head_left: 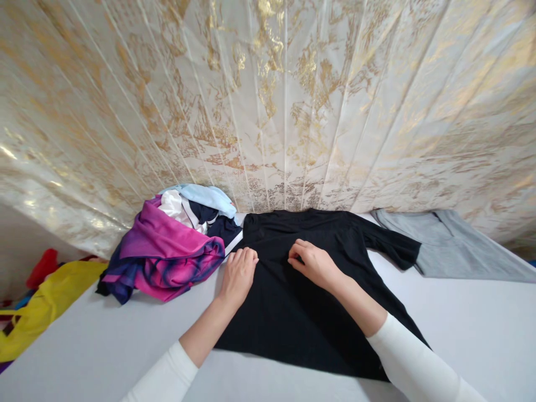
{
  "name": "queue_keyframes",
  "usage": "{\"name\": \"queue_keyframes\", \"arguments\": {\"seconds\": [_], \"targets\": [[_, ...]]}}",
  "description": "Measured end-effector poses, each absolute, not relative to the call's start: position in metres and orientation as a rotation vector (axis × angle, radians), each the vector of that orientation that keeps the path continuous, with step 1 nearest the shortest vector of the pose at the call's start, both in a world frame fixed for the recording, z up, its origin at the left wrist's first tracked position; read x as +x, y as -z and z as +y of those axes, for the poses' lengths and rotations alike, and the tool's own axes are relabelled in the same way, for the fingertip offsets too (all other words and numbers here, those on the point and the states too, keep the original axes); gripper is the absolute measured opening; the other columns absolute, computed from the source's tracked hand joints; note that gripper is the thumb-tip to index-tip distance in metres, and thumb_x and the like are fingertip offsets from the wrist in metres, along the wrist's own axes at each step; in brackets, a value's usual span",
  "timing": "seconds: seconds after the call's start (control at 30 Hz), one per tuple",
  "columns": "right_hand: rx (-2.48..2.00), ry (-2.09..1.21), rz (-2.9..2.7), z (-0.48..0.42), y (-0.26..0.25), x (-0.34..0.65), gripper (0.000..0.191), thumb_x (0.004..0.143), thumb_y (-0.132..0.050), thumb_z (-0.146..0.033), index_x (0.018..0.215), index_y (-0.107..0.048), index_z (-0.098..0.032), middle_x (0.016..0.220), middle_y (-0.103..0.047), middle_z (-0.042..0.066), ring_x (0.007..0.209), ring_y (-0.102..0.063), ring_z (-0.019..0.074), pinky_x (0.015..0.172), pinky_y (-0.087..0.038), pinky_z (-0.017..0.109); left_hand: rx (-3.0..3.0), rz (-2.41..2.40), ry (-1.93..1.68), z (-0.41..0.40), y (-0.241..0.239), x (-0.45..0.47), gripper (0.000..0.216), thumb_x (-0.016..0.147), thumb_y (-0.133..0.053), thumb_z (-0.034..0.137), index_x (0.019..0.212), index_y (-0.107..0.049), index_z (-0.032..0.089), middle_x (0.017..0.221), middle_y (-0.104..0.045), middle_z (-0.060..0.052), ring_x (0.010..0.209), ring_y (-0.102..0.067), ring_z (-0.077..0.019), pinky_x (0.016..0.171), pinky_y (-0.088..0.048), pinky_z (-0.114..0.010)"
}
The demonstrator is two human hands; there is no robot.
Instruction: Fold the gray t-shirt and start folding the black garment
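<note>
A black T-shirt (293, 318) lies spread out on the white table, its short sleeve (391, 243) stretched to the right and the left side folded inward or hidden. At the shirt's left edge, my left hand (239, 273) has its fingers bent down and closed on the fabric. My right hand (316, 263) is over the middle of the shirt, fingers curled toward the thumb. Whether black cloth is pinched between those fingertips is too dark to make out.
A heap of clothes, with a pink and purple garment (167, 245) on top, sits at the left. Grey folded fabric (452, 245) lies right of the shirt on the table (473, 324). Yellow cloth (54, 301) is beyond the left edge. A gold-patterned curtain (268, 111) hangs behind.
</note>
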State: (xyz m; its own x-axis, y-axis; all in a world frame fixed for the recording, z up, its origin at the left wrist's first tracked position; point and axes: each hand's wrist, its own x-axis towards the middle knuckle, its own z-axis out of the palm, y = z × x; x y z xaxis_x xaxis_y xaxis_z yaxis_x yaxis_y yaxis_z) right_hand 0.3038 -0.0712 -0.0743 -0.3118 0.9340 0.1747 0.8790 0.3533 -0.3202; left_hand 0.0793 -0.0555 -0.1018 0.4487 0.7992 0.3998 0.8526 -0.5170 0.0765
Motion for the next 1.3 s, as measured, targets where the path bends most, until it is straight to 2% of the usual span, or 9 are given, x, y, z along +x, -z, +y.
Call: {"name": "queue_keyframes", "arguments": {"seconds": [0.1,0.27,0.37,0.47,0.63,0.87,0.97,1.1,1.3], "targets": [[-1.54,-0.2,-2.344,-0.074,0.075,0.293,0.014,0.081,-0.067,-0.026,0.089,-0.057,-0.021,0.092,-0.059,0.003,0.088,-0.056,0.0172,0.074,-0.043,0.027,-2.546,-1.477,0.625,-0.055,0.103,0.079,0.01,0.096,-0.046,0.016,0.087,-0.048,0.02,0.085,-0.058,-0.002,0.078,-0.051,-0.0199,0.071,-0.035,-0.033],[-1.6,-0.143,-2.303,-0.069,0.074,0.285,0.01,0.084,-0.059,-0.014,0.077,-0.057,-0.02,0.084,-0.059,0.001,0.081,-0.056,0.0148,0.07,-0.041,0.024,-2.525,-1.485,0.691,-0.055,0.106,0.078,0.011,0.096,-0.047,0.018,0.085,-0.048,0.021,0.083,-0.058,-0.002,0.077,-0.052,-0.0199,0.071,-0.035,-0.033],[-1.59,-0.151,-2.235,-0.069,0.069,0.284,0.009,0.087,-0.056,-0.014,0.08,-0.057,-0.02,0.086,-0.059,0.002,0.082,-0.056,0.0142,0.069,-0.041,0.023,-2.515,-1.493,0.757,-0.055,0.107,0.077,0.011,0.096,-0.047,0.02,0.084,-0.048,0.021,0.082,-0.058,-0.001,0.078,-0.053,-0.0198,0.071,-0.036,-0.033],[-1.519,-0.216,-2.287,-0.073,0.069,0.281,0.004,0.085,-0.062,-0.022,0.085,-0.058,-0.02,0.089,-0.06,0.002,0.086,-0.056,0.0159,0.072,-0.042,0.025,-2.491,-1.52,0.845,-0.054,0.107,0.076,0.013,0.096,-0.044,0.02,0.084,-0.047,0.021,0.08,-0.057,-0.001,0.077,-0.054,-0.0196,0.071,-0.038,-0.032],[-1.57,-0.239,-2.335,-0.077,0.076,0.281,0.008,0.082,-0.064,-0.019,0.076,-0.059,-0.02,0.085,-0.06,0.002,0.086,-0.055,0.0171,0.074,-0.041,0.027,-2.476,-1.546,0.938,-0.054,0.106,0.074,0.014,0.097,-0.04,0.02,0.085,-0.046,0.021,0.081,-0.057,-0.002,0.079,-0.055,-0.0194,0.072,-0.039,-0.032],[-1.604,-0.301,-2.195,-0.077,0.055,0.298,0.009,0.087,-0.053,-0.017,0.08,-0.058,-0.021,0.084,-0.059,-0.002,0.07,-0.055,0.0107,0.06,-0.035,0.022,-2.512,-1.54,0.93,-0.054,0.105,0.074,0.013,0.096,-0.042,0.02,0.084,-0.045,0.021,0.083,-0.058,-0.002,0.079,-0.055,-0.0197,0.072,-0.039,-0.032],[-1.627,-0.318,-2.212,-0.079,0.051,0.293,0.004,0.087,-0.057,-0.023,0.083,-0.058,-0.021,0.087,-0.06,-0.001,0.072,-0.057,0.0114,0.06,-0.035,0.022,-2.521,-1.539,0.932,-0.053,0.105,0.074,0.012,0.096,-0.043,0.02,0.084,-0.046,0.021,0.082,-0.059,-0.001,0.078,-0.056,-0.0194,0.073,-0.039,-0.032],[-1.702,-0.362,-2.331,-0.083,0.06,0.28,0.01,0.081,-0.067,-0.027,0.083,-0.059,-0.021,0.091,-0.062,0.0,0.075,-0.06,0.0135,0.057,-0.034,0.022,-2.509,-1.558,0.942,-0.051,0.106,0.073,0.012,0.096,-0.043,0.019,0.085,-0.046,0.021,0.08,-0.059,-0.001,0.077,-0.056,-0.0194,0.072,-0.039,-0.032],[-1.747,-0.217,-2.259,-0.077,0.06,0.276,0.005,0.087,-0.054,-0.021,0.084,-0.059,-0.022,0.091,-0.062,0.0,0.073,-0.061,0.0126,0.056,-0.033,0.022,-2.513,-1.575,0.929,-0.05,0.108,0.072,0.009,0.096,-0.046,0.019,0.087,-0.048,0.021,0.082,-0.06,0.0,0.079,-0.058,-0.0184,0.075,-0.039,-0.031]]}}
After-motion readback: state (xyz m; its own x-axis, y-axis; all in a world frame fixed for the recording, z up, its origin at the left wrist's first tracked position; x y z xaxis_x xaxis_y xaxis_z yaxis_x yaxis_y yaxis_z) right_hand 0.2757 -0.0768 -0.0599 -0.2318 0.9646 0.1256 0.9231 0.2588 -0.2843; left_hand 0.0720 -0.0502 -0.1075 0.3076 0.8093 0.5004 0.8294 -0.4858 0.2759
